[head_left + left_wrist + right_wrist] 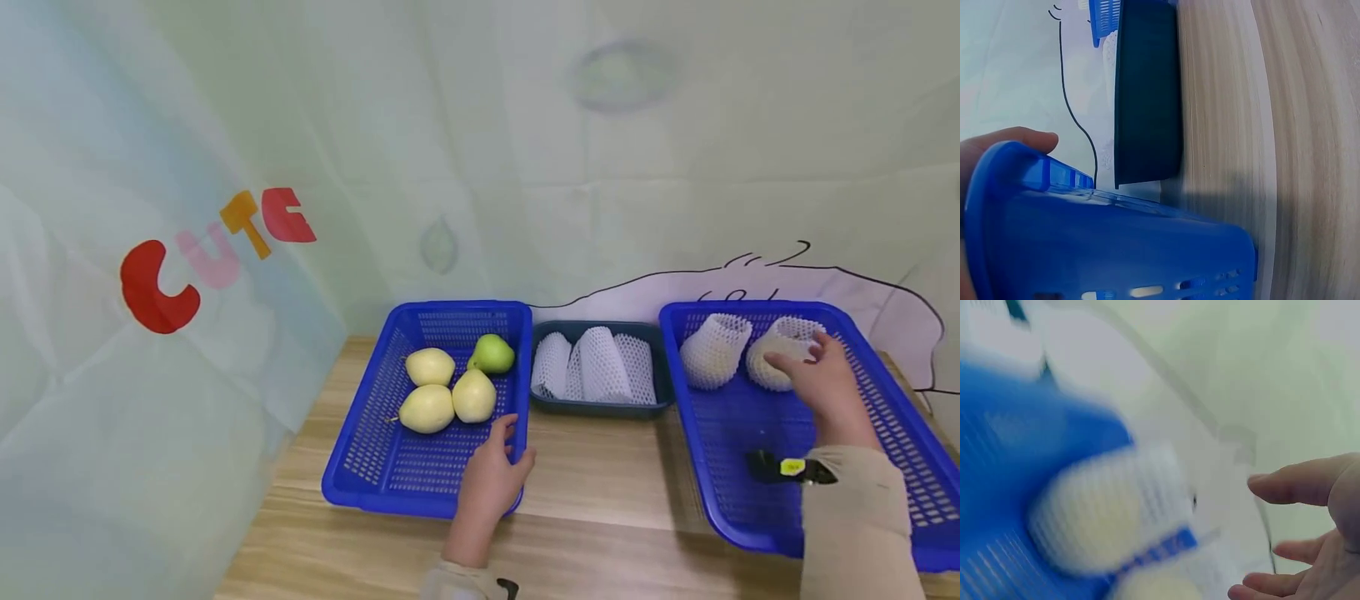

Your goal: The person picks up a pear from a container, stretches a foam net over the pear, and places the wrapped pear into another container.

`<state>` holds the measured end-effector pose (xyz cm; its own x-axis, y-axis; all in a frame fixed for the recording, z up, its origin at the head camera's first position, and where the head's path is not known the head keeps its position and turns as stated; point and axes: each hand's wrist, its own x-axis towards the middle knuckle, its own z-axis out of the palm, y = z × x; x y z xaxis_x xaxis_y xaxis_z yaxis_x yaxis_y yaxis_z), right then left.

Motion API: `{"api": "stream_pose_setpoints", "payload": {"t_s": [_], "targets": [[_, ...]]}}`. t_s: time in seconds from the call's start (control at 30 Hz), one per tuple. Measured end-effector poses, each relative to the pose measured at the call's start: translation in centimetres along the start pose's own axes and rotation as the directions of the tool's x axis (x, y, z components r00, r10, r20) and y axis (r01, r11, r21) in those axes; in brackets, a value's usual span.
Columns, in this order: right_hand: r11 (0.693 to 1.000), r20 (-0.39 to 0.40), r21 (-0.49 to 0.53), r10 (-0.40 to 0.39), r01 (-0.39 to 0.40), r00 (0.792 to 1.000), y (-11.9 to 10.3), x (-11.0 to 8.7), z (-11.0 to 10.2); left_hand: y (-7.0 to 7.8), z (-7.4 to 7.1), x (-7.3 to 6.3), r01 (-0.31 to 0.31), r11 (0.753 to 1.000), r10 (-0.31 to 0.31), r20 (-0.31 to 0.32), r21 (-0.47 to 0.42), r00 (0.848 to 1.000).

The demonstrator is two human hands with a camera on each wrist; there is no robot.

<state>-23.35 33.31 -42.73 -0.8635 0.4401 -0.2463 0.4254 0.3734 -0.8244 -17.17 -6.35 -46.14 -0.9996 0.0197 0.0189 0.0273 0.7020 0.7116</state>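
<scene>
My right hand (825, 387) hovers over the right blue basket (750, 500), its fingers apart and holding nothing. Beneath it lies a pear in a white foam net (768, 362), partly covered by the hand. Another netted pear (712, 354) sits to its left; in the right wrist view both are blurred, and the right hand (1310, 531) is off them. At the near right corner of the left blue basket (360, 500) is my left hand (491, 475), fingers loosely bent around nothing. That basket holds several pears: pale yellow ones (427, 408) and a green one (495, 354).
Between the baskets stands a dark green tray (592, 409) with several white foam nets (602, 362) in it. All stand on a wood-grain table (592, 492). Behind them hangs a pale printed cloth (487, 167) with coloured letters at the left.
</scene>
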Motion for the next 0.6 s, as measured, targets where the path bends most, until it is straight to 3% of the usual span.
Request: {"api": "stream_pose_setpoints", "payload": {"t_s": [0.1,0.17,0.27,0.43,0.53,0.6], "targets": [[0.994,-0.032,0.048,-0.096,0.098,0.995,-0.8,-3.0,3.0,0.0,-0.1,0.0,0.005,1.0,-0.005,-0.004,0.001,1.0],[0.987,-0.014,0.079,-0.143,0.143,0.99,-1.7,-5.4,4.8,0.0,-0.2,0.1,0.003,1.0,-0.003,-0.005,0.006,1.0],[0.98,0.055,0.049,-0.193,0.191,0.98,-1.8,-7.3,6.9,0.0,-0.2,0.1,0.007,1.0,-0.007,-0.005,0.012,1.0],[0.966,0.211,0.031,-0.259,0.258,0.942,-0.9,-8.2,8.4,0.1,-0.1,0.0,0.013,1.0,-0.013,-0.003,0.02,1.0],[0.957,0.226,0.03,-0.288,0.288,0.931,-0.6,-8.2,8.5,0.2,-0.2,-0.1,0.002,1.0,-0.003,0.007,0.026,1.0],[0.957,0.215,0.02,-0.287,0.29,0.933,-0.5,-8.1,8.5,0.7,-1.0,0.0,-0.002,0.999,0.0,0.068,0.042,0.998]]}}
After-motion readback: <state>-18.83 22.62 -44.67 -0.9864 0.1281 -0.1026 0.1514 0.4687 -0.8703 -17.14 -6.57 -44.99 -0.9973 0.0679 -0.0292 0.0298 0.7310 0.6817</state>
